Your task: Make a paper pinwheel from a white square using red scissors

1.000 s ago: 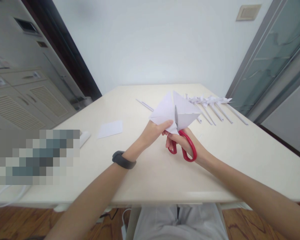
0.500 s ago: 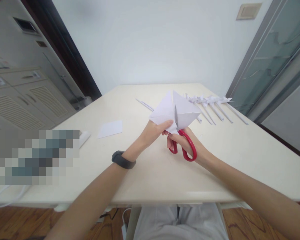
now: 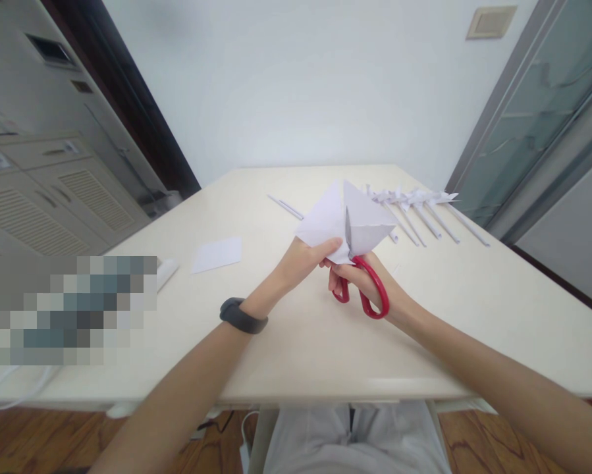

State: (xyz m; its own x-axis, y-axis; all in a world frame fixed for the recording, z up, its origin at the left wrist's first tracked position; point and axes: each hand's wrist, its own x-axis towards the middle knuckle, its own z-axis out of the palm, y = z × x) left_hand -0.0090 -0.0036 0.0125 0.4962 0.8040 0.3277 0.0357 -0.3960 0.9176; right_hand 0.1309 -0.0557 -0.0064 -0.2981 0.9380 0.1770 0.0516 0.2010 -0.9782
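Creased white paper piece with slits (image 3: 321, 220) hung above cream surface (image 3: 300, 359), just beyond both hands, near part pinched by left hand (image 3: 308, 258). Red-handled metal scissors (image 3: 378, 283), gripped in right hand (image 3: 359, 276), pointed lengthwise away from body, blade along slit nearer right hand. Rolled white paper sticks (image 3: 432, 220) lay farther right.

Bright, diffuse lt., slight glare on tabletop (image 3: 389, 383), wide-angle stretch @ edges, pixelated patch (image 3: 77, 311) at L.
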